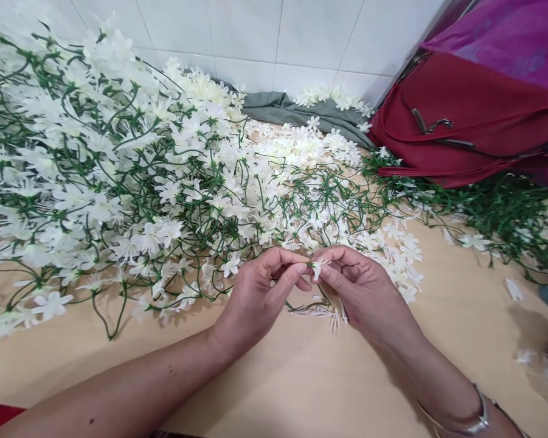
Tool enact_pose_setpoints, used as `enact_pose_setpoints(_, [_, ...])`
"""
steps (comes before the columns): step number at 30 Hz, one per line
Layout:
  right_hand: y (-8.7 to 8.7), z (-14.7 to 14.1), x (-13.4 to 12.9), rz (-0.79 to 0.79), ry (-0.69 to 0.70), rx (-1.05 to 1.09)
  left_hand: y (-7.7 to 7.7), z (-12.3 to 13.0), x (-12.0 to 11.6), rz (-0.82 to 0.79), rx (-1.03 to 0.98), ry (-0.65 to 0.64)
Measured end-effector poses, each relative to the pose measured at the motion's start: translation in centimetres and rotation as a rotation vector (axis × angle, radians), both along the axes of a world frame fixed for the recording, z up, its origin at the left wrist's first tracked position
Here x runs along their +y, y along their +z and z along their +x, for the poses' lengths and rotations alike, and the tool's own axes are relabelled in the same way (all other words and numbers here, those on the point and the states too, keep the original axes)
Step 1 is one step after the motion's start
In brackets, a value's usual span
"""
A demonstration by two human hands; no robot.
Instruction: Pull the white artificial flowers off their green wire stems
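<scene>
We held one small white artificial flower [318,268], pinched at its green base by our left hand [258,286], at its petals by our right hand [367,285], above the pale tan tabletop [278,380]. Beyond, we had one heap of white green-stemmed flowers [118,170]; at right, one dark-red bag [474,115].

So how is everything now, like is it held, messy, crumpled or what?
Left hand: fingertips pinched together
Right hand: fingertips pinched together
Small white flower: held between both hands
White flowers: heaped up
Green stems: tangled
Grey-green cloth: crumpled
Purple plastic: draped over the red bag
Red bag: partly covered; can't tell if open
Bracelet: worn
</scene>
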State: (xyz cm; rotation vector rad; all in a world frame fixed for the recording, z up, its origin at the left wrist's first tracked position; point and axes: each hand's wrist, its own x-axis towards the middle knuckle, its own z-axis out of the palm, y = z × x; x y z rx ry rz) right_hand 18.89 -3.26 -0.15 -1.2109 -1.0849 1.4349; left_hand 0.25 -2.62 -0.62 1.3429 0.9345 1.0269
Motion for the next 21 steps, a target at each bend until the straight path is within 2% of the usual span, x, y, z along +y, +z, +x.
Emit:
enact_pose_setpoints(10, [0.41, -0.65, -0.62, 0.097, 0.011, -0.102, 0.06, 0.19, -0.1, 0.029, -0.006, 0.004])
enact_pose_setpoints(17, [0.21, -0.79, -0.86, 0.083, 0.005, -0.101, 0.01, 0.06, -0.24, 0.038, -0.004, -0.004])
enact_pose_setpoints(21, [1.0, -0.8, -0.92, 0.106, 0.023, -0.125, -0.06, 0.05, -0.22, 0.043, -0.008, -0.016])
